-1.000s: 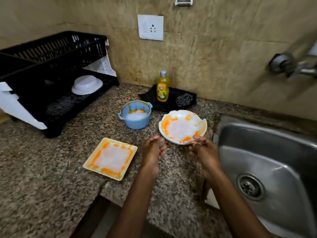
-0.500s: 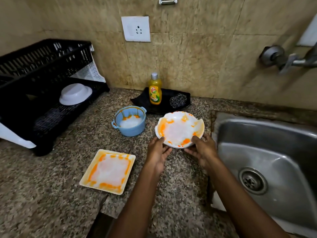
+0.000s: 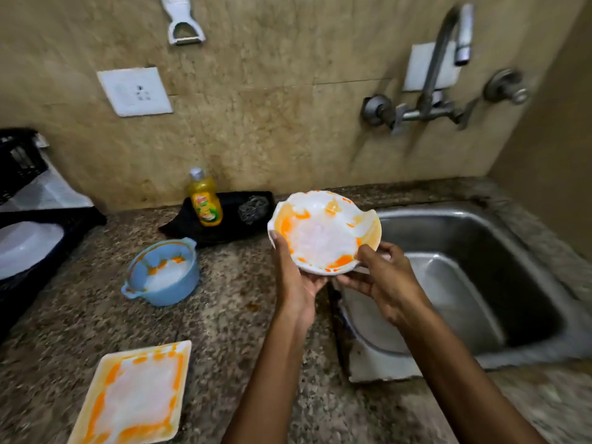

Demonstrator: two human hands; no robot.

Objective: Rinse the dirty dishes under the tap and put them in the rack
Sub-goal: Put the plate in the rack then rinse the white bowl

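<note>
A white scalloped plate [image 3: 323, 230] smeared with orange sauce is lifted off the counter, tilted, beside the steel sink [image 3: 474, 283]. My left hand [image 3: 293, 277] grips its left rim from below. My right hand [image 3: 381, 283] holds its near right rim. The tap [image 3: 448, 36] hangs on the wall above the sink, no water running. A dirty blue bowl [image 3: 163, 274] and a dirty square plate [image 3: 134, 395] rest on the counter to the left. The black rack [image 3: 19, 161] stands at the far left with a white bowl [image 3: 25, 248] in it.
A yellow dish-soap bottle [image 3: 205, 203] and a steel scrubber [image 3: 253, 205] sit on a black tray [image 3: 224, 229] against the wall. A wall socket [image 3: 134, 91] and a hanging peeler [image 3: 182, 20] are above. The granite counter [image 3: 224, 315] runs along the front.
Both hands closed on the white plate, lifted it off the counter and carried it right, up to the sink's edge. The view swung right, bringing the tap in.
</note>
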